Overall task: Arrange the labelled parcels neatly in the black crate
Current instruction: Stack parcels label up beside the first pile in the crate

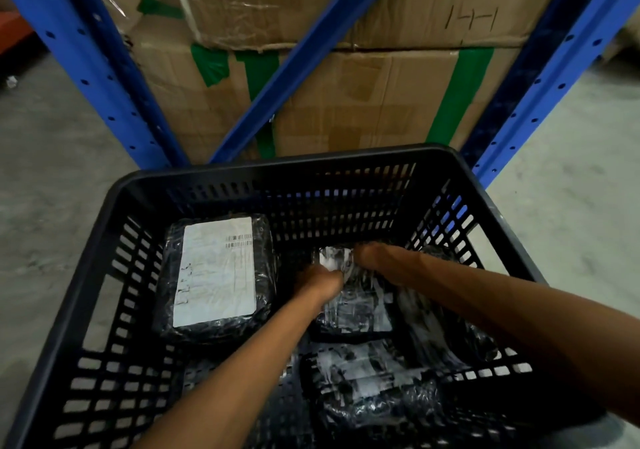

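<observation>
Black slotted crate [311, 202], black-wrapped white-labelled parcels [216, 275], blue racking [86, 77], green-taped brown cartons [363, 102].

A warehouse or storeroom is indicated. Blue perforated steel racking [104, 77] with a diagonal brace [304, 57] is seen on a bare concrete floor [59, 157], and large cardboard cartons [363, 102] patched with green tape [457, 95] are stacked within it.

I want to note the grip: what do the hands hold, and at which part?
Both hands, left hand and right hand, touch the far end of the middle parcel in the crate; blur hides whether they grip it.
</observation>
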Demonstrator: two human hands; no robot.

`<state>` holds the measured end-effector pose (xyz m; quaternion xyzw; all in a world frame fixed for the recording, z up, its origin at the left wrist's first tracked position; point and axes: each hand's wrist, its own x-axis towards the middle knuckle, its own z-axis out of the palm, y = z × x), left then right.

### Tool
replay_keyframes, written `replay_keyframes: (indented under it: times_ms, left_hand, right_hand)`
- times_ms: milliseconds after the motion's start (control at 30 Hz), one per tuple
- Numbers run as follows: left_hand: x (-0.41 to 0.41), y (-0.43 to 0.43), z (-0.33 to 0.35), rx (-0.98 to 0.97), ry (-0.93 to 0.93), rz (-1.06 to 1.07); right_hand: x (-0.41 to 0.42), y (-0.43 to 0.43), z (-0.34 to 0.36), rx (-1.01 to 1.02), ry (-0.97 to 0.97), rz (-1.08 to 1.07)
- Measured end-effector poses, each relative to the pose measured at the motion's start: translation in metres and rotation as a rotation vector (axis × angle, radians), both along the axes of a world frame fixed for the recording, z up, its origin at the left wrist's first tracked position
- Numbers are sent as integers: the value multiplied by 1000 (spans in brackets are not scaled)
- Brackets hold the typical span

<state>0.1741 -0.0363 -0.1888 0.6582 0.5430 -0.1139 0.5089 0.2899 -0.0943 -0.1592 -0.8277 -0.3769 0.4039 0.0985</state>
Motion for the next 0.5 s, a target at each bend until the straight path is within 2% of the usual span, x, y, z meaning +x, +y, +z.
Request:
replay_keyframes:
  times_ms: [100, 233, 333, 400, 467, 500]
  left_hand:
    - [-3, 2, 17, -133, -23, 25]
    - [-5, 4, 46, -101, -101, 30]
    - [-14, 12, 78, -30, -206, 85]
    - [-25, 16, 107, -18, -294, 161]
    - [-43, 15, 130, -144, -445, 199]
    - [-54, 15, 139, -271, -522, 208]
  right_hand:
    - [-8, -3, 15, -20, 13, -21]
    - [-16, -12, 45, 114, 54, -418]
    - [-22, -29, 80, 352, 153, -628]
    - [-26, -38, 108, 529, 123, -762]
    - [-33, -45, 136, 704, 273, -863]
    - [-38, -46, 149, 783, 365, -848]
